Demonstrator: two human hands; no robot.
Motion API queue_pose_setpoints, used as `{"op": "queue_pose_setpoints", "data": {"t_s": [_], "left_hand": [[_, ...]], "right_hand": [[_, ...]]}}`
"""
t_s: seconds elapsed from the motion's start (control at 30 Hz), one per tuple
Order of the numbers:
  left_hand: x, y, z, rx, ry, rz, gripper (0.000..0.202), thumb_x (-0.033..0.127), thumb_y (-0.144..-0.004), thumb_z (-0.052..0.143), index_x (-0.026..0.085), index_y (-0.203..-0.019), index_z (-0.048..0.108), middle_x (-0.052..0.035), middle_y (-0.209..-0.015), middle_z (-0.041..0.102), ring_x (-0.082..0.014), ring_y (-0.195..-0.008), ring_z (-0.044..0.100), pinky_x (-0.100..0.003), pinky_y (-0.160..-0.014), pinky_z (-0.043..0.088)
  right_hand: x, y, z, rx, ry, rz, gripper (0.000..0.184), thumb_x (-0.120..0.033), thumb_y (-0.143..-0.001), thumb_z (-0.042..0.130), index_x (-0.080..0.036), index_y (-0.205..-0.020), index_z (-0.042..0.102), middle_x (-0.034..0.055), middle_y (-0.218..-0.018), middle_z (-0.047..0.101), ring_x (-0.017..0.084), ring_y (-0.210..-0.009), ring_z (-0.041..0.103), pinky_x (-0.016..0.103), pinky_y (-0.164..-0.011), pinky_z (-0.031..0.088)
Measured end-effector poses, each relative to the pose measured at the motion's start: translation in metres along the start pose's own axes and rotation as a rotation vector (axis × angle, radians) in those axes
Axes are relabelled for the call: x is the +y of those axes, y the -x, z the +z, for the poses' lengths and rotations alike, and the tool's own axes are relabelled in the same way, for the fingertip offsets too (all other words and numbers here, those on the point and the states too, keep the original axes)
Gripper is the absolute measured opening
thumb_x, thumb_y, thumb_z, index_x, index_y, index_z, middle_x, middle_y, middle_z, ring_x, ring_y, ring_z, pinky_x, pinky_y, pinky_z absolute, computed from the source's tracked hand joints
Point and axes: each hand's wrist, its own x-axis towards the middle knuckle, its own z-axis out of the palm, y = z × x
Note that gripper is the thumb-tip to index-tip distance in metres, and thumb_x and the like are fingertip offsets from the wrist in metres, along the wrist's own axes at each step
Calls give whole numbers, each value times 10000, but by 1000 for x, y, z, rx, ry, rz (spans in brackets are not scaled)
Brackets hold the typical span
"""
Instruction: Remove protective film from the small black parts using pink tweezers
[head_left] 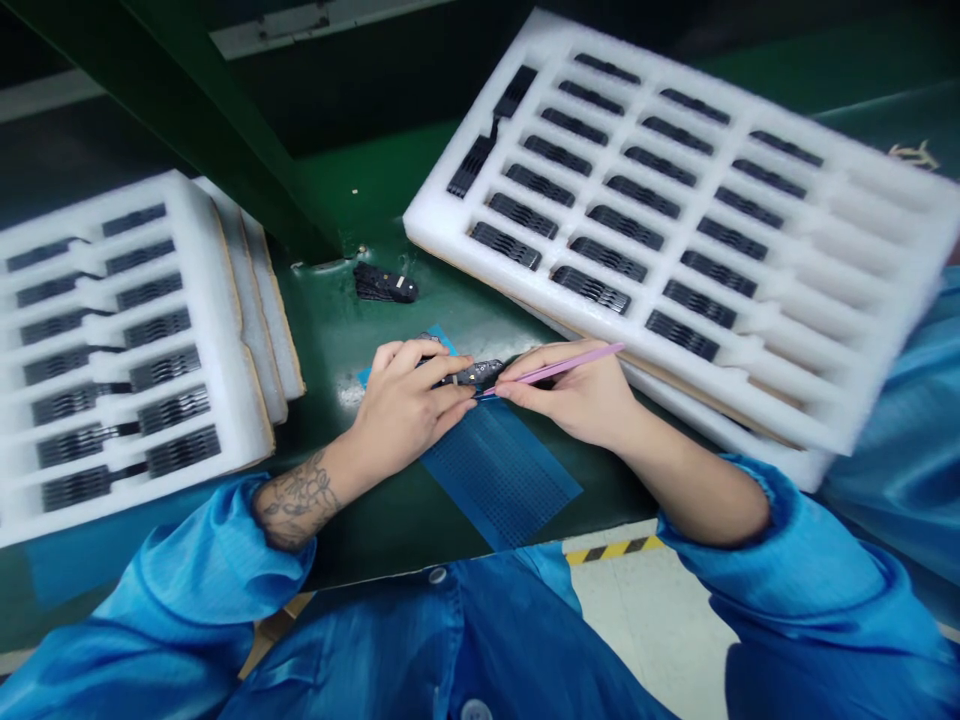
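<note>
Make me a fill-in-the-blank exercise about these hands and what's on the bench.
The right hand grips ____ tweezers.
The left hand holds a dark part above a ____ mesh sheet.
The large foam tray on the right is ____.
A black part lies on the ____ bench.

Missing words: pink, blue, white, green.
</note>
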Motion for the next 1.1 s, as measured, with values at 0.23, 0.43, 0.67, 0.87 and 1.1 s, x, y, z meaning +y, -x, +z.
{"op": "queue_pose_setpoints", "data": {"t_s": [0.23, 0.43, 0.67, 0.87, 1.1], "left_hand": [[1, -1, -1, -10, 6, -10, 94, 330, -934, 702, 302, -979, 780, 22, -1219, 730, -238, -1155, 584, -461, -967, 395], [1, -1, -1, -7, 6, -5, 94, 331, -928, 707, 296, -983, 776, 4, -1216, 731, -247, -1155, 594, -470, -963, 402], [1, 3, -12, -32, -16, 43, 170, 385, -936, 686, 235, -999, 734, -37, -1251, 711, -266, -1173, 598, -465, -953, 418], [-1, 7, -13, 26, -71, 36, 148, 281, -941, 671, 180, -1048, 679, -42, -1145, 739, -245, -1064, 619, -423, -893, 464], [-4, 7, -7, 26, -54, 65, 107, 231, -945, 658, 195, -1039, 695, -40, -1090, 740, -209, -956, 613, -386, -818, 480]], "right_hand": [[0, 0, -1, -6, 12, -24, 162, -334, -774, 845, -185, -823, 803, 59, -816, 794, 190, -711, 740, 287, -649, 594], [-2, 2, -1, 38, 27, 2, 169, -353, -770, 843, -193, -808, 801, 60, -800, 791, 195, -691, 731, 298, -616, 593], [-5, 7, 6, 282, 84, 13, 116, -301, -805, 804, -195, -788, 760, 41, -753, 767, 168, -658, 700, 288, -605, 571], [-1, 6, 11, 291, 93, 25, 125, -301, -829, 783, -191, -794, 734, 39, -747, 752, 168, -671, 693, 298, -619, 556], [1, 6, 11, 300, 99, 76, 158, -328, -818, 788, -188, -774, 731, 43, -725, 745, 171, -649, 681, 298, -583, 533]]}}
